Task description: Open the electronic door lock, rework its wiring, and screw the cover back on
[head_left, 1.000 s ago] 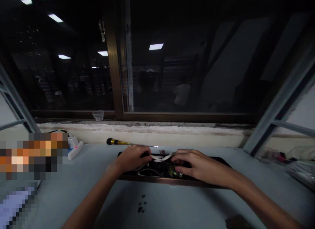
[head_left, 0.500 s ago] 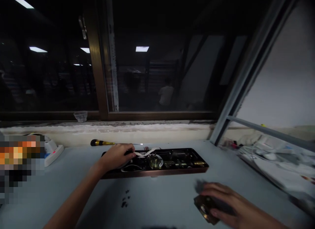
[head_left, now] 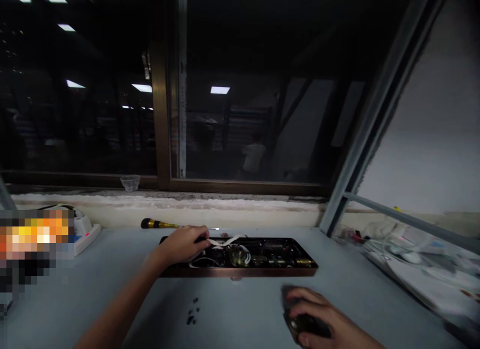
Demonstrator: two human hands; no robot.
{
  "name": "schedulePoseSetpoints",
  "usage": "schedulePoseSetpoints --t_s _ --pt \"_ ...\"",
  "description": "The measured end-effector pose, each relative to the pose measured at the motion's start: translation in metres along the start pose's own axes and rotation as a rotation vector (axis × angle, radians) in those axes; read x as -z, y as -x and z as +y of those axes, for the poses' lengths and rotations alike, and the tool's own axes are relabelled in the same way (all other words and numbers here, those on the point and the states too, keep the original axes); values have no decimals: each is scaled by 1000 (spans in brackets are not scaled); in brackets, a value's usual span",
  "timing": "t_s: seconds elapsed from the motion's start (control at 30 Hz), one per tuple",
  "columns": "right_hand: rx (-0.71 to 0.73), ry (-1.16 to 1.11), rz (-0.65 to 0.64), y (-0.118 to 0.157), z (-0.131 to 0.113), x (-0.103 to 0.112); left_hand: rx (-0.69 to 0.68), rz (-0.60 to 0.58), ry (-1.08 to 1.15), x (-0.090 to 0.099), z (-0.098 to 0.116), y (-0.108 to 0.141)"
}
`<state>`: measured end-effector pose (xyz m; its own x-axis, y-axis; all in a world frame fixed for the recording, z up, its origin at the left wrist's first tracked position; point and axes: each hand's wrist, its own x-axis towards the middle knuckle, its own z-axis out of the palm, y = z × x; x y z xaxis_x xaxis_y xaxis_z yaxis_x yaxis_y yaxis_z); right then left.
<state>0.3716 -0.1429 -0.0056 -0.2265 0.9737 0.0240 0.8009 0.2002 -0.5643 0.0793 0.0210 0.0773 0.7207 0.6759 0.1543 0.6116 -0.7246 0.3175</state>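
A long dark housing (head_left: 275,272) lies across the table, its open side up, showing wires and brass-coloured parts inside. My left hand (head_left: 187,244) is over the housing's left end, thumb and fingers closed together; whatever they pinch is hidden. From beside its fingertips runs a white flat strip (head_left: 227,242), possibly a ribbon cable. Lower right, my right hand (head_left: 318,314) curls around a dark, squarish block with a metallic sheen (head_left: 296,325), at or just above the table. Several small dark pieces, perhaps screws (head_left: 193,311), lie in front of the housing.
Behind the housing rests a screwdriver (head_left: 161,224) with a yellow and black handle. A clear plastic cup (head_left: 130,182) sits on the window ledge. To the left is a white power strip (head_left: 88,239); cables and white items (head_left: 408,259) are piled at right beside a metal frame (head_left: 335,209).
My right hand has shifted left with the block in its fingers. My left hand stays at the housing's left end. The whole view has tilted slightly upward.
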Motion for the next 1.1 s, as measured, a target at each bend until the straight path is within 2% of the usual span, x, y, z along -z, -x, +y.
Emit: schedulePoseSetpoints --t_s 0.2,0.3,0.37,0.5,0.67,0.8,1.1 --pt "-22 -62 118 -8 -15 1 -12 -8 2 -1 -3 0" --pt "-12 -116 218 -17 -28 17 -20 -4 6 -2 -5 -1" --pt "58 -71 234 -30 -42 34 -19 -9 17 -3 -5 -1" --pt "275 166 170 -68 -73 58 -9 -33 22 -2 -5 -2" --pt "362 274 39 -106 -86 51 10 -47 30 -1 -5 -2" --pt "341 255 16 -113 -84 44 27 -57 25 -1 -5 -2" --pt "310 258 -33 -110 -82 53 46 -64 32 -5 -5 -2"
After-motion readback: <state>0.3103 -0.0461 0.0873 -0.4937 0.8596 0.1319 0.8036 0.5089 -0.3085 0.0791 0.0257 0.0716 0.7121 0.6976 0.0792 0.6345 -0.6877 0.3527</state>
